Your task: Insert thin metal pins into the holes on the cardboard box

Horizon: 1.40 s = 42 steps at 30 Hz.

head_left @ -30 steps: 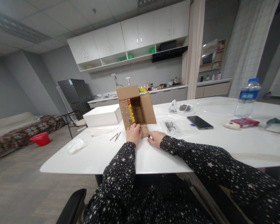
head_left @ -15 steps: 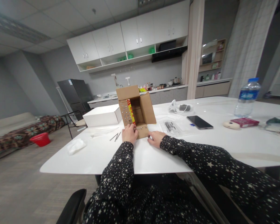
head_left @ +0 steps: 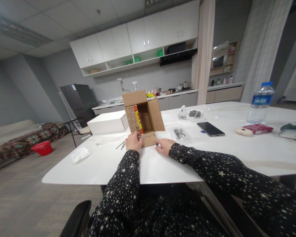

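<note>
Head view: the left hand [head_left: 134, 141] is laid with curled fingers on the near flap of the cardboard box [head_left: 143, 115], while the right hand [head_left: 164, 146] is pressed flat on the white surface [head_left: 212, 154] just beside that flap. The box is stood open towards the person, near the surface's front edge. A white box [head_left: 107, 122] is seen to its left, a phone [head_left: 210, 129] and a water bottle [head_left: 260, 103] to the right.

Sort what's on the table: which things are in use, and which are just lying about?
In use: cardboard box, left hand on its front flap, right hand beside it.
Lying about: white box, phone, water bottle, nails, tissue.
</note>
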Each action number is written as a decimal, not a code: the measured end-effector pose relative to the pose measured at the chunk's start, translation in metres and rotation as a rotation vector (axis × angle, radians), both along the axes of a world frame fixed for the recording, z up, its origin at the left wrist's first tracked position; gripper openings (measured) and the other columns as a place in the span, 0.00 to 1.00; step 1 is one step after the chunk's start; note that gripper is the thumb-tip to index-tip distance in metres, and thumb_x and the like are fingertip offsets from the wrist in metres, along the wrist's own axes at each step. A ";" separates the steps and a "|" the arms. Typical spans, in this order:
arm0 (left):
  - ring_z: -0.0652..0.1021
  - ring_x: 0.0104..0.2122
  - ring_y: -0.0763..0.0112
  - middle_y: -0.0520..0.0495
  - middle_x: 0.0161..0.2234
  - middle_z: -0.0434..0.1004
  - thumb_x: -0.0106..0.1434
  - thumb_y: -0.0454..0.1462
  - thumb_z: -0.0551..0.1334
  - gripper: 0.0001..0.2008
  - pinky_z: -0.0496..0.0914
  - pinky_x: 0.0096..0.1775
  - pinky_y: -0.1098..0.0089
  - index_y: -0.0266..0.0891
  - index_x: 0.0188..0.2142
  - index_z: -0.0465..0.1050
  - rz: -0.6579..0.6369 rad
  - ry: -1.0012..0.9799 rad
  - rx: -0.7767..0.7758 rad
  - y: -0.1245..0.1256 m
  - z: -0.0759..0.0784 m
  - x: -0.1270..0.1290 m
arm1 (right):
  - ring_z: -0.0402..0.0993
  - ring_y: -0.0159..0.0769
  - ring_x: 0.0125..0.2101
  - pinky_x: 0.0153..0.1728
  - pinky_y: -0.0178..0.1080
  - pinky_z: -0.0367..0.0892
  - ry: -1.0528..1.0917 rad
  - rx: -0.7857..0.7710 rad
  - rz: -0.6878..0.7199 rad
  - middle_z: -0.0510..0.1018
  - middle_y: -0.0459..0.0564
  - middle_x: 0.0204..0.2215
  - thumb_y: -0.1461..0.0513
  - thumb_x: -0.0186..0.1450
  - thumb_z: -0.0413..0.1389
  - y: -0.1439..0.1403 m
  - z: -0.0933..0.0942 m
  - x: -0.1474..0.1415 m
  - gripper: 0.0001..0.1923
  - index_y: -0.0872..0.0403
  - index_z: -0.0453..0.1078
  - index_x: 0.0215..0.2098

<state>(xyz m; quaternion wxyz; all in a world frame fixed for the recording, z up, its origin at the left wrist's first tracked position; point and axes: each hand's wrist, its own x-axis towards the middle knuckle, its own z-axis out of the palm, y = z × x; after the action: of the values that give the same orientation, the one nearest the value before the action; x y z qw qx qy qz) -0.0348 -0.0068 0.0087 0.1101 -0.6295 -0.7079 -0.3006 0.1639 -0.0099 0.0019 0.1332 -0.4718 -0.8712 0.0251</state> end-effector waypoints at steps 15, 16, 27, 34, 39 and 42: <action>0.73 0.39 0.67 0.52 0.35 0.76 0.51 0.31 0.57 0.12 0.64 0.40 0.67 0.44 0.37 0.67 -0.086 -0.095 -0.061 -0.001 0.002 -0.010 | 0.73 0.42 0.37 0.31 0.39 0.62 -0.001 0.003 0.010 0.77 0.52 0.38 0.55 0.61 0.46 0.003 -0.003 0.001 0.16 0.50 0.69 0.42; 0.73 0.39 0.67 0.52 0.35 0.76 0.51 0.31 0.57 0.12 0.64 0.40 0.67 0.44 0.37 0.67 -0.090 -0.103 -0.062 -0.001 0.002 -0.010 | 0.73 0.43 0.37 0.31 0.39 0.62 -0.002 0.003 0.011 0.77 0.53 0.38 0.55 0.61 0.46 0.003 -0.003 0.002 0.16 0.50 0.69 0.42; 0.73 0.39 0.66 0.50 0.35 0.74 0.51 0.32 0.57 0.13 0.64 0.41 0.66 0.44 0.38 0.67 -0.103 -0.113 -0.053 0.003 -0.002 -0.011 | 0.73 0.43 0.38 0.32 0.39 0.63 0.000 -0.003 0.010 0.77 0.53 0.39 0.56 0.61 0.46 0.002 -0.001 0.001 0.16 0.51 0.69 0.43; 0.72 0.38 0.64 0.49 0.35 0.72 0.50 0.31 0.57 0.14 0.64 0.41 0.64 0.43 0.38 0.68 -0.115 -0.094 -0.017 0.005 -0.003 -0.011 | 0.73 0.43 0.38 0.32 0.39 0.63 0.001 -0.009 0.008 0.77 0.53 0.38 0.55 0.60 0.46 0.001 0.000 0.001 0.17 0.51 0.69 0.43; 0.71 0.33 0.70 0.50 0.32 0.70 0.49 0.30 0.57 0.11 0.65 0.37 0.68 0.41 0.35 0.67 -0.177 -0.168 0.127 0.007 -0.003 -0.011 | 0.73 0.43 0.38 0.32 0.39 0.63 -0.011 -0.009 0.003 0.77 0.53 0.38 0.56 0.61 0.46 0.001 -0.001 0.002 0.17 0.50 0.69 0.43; 0.69 0.29 0.72 0.51 0.28 0.66 0.48 0.29 0.56 0.10 0.65 0.35 0.70 0.40 0.32 0.66 -0.229 -0.212 0.249 0.005 0.000 -0.010 | 0.73 0.43 0.38 0.33 0.39 0.63 -0.015 -0.013 -0.002 0.77 0.53 0.38 0.55 0.61 0.46 0.000 0.000 0.001 0.17 0.50 0.69 0.43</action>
<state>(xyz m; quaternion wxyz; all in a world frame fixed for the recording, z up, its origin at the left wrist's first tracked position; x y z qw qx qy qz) -0.0444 -0.0017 0.0085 0.0770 -0.6521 -0.5968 -0.4612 0.1651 -0.0097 0.0016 0.1238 -0.4739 -0.8714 0.0269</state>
